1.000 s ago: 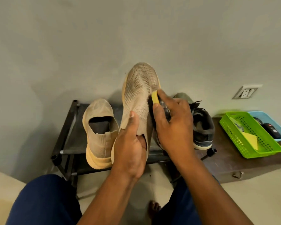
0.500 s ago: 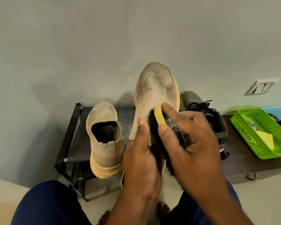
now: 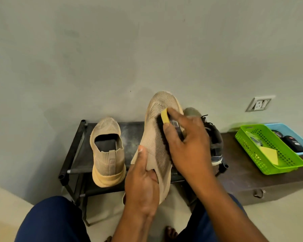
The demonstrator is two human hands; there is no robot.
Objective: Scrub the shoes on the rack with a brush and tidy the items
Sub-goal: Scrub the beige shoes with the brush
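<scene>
My left hand (image 3: 143, 180) grips a beige knit shoe (image 3: 156, 130) by its heel opening, thumb on the upper, toe pointing up and away above the rack. My right hand (image 3: 187, 145) holds a brush (image 3: 165, 117) with a yellow back and dark bristles, pressed against the shoe's upper near the toe. The matching beige shoe (image 3: 108, 151) stands on the black rack (image 3: 73, 154) at left. A dark grey laced sneaker (image 3: 214, 142) sits on the rack's right side, partly hidden behind my right hand.
A dark wooden bench (image 3: 252, 177) adjoins the rack on the right, carrying a green basket (image 3: 269, 149) with a yellow cloth and a blue tray (image 3: 290, 131) with dark items. A wall socket (image 3: 260, 103) is above. My knees fill the lower foreground.
The brush has moved up the shoe from the middle toward the toe. The view has shifted slightly; my left hand keeps its hold on the shoe.
</scene>
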